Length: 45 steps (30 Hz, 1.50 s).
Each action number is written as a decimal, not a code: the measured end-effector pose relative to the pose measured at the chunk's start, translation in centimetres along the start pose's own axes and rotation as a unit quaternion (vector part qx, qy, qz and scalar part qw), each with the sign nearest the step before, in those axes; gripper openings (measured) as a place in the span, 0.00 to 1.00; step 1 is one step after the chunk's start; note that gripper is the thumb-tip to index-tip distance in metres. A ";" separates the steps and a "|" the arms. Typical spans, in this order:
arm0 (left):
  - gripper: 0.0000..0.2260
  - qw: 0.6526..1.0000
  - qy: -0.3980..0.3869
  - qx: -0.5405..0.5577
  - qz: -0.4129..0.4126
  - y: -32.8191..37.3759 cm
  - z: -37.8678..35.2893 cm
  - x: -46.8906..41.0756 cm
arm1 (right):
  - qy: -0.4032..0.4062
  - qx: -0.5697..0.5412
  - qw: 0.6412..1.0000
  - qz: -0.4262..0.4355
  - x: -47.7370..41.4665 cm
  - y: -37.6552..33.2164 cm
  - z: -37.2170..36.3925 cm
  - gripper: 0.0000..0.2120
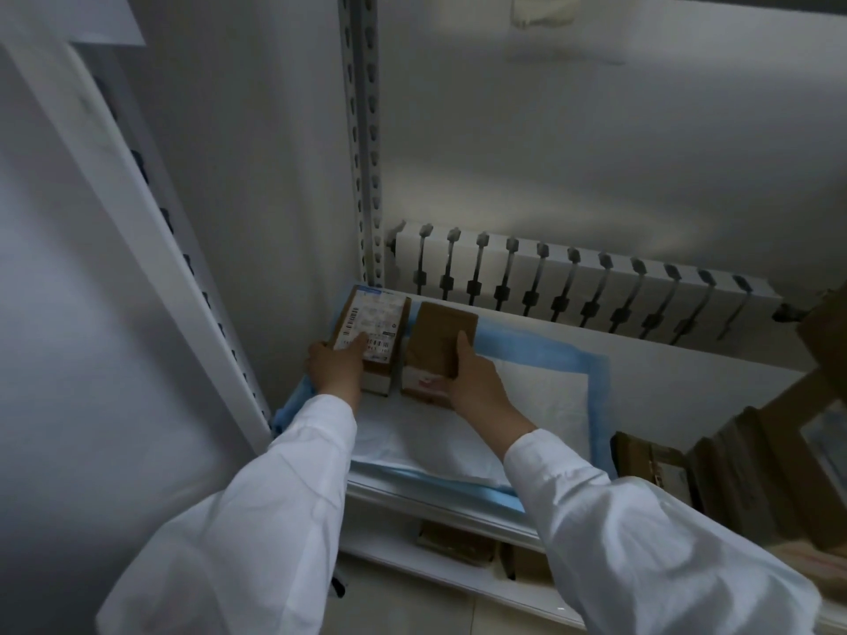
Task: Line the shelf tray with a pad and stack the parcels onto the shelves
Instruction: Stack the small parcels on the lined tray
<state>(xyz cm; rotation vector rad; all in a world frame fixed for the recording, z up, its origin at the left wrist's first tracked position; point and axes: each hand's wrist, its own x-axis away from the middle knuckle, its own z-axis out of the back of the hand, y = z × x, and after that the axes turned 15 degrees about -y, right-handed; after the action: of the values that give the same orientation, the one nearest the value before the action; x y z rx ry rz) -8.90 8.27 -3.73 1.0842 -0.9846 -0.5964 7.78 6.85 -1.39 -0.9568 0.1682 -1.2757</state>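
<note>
A white pad with a blue border lies on the white shelf tray. Two brown cardboard parcels stand side by side at the tray's back left corner. The left parcel carries a white barcode label. My left hand grips its near left corner, fingers on the label. The plain brown parcel sits just to its right. My right hand holds its near right corner, thumb on top. Both sleeves are white.
A slotted white upright stands behind the parcels, and a slotted rail runs along the tray's back. More brown boxes sit at the right. Other parcels lie on the shelf below. A wall closes the left side.
</note>
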 end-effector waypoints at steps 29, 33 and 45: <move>0.40 0.999 -0.005 -0.030 0.029 0.5 -0.1 1.5 | -0.063 0.014 0.998 0.010 0.7 0.6 -0.5 0.43; 0.42 0.996 0.031 -0.073 0.031 1.4 -1.0 3.5 | -0.020 -0.040 0.998 0.050 2.2 0.2 0.4 0.48; 0.35 0.976 -0.021 -0.138 -0.166 3.3 -10.0 12.7 | 0.129 -0.079 0.985 -0.082 6.7 6.5 4.5 0.41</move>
<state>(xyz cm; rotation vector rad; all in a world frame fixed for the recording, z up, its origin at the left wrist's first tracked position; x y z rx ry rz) 5.65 3.77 2.52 0.9949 -0.7325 -1.0021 17.46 3.18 -0.49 -0.9523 0.4042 -1.5560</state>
